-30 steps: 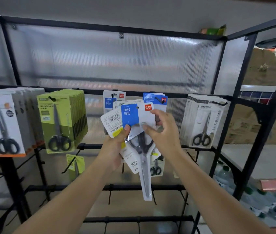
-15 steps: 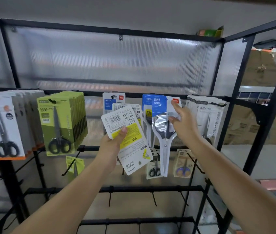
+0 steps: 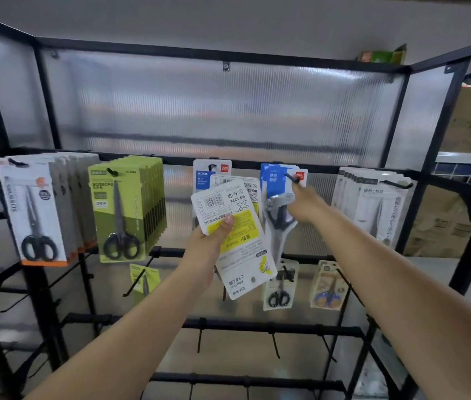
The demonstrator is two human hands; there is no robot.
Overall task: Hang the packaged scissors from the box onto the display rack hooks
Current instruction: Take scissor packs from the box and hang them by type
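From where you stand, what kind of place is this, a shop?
Probably a shop or stockroom display being stocked. A black metal rack carries hooks hung with rows of packaged scissors, such as the green packs. The left hand holds more packs, and stacked cardboard boxes sit beyond it.

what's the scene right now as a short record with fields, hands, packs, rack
left hand: grips a stack of white-and-yellow scissor packs, backs facing the camera
right hand: holds the blue-carded scissors pack at a hook on the top rail
rack: black metal frame, ribbed translucent back panel
already hung, top rail: white-and-orange packs, green packs, white packs
lower rail: several bare hooks
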